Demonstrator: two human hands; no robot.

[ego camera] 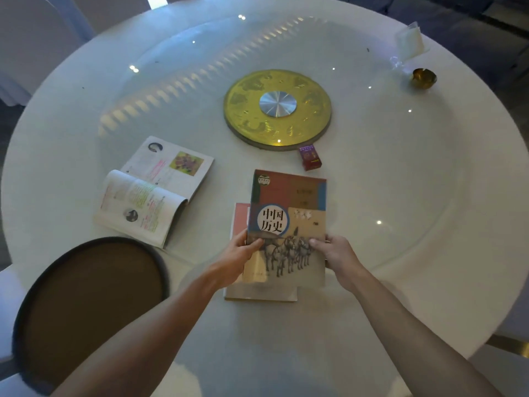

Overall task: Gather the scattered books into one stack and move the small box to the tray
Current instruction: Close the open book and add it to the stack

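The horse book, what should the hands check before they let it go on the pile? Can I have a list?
1. Both hands hold the horse book: ok. The left hand and right hand grip its near corners.
2. A book waits underneath: ok. The pink book lies below it.
3. Edges lined up: not ok. The horse book sits further right and further away than the pink book.
4. Horse book lying flat on the pile: cannot tell.
5. All books gathered: not ok. The open book lies apart to the left.
6. Box in the tray: not ok. It stands by the gold disc.
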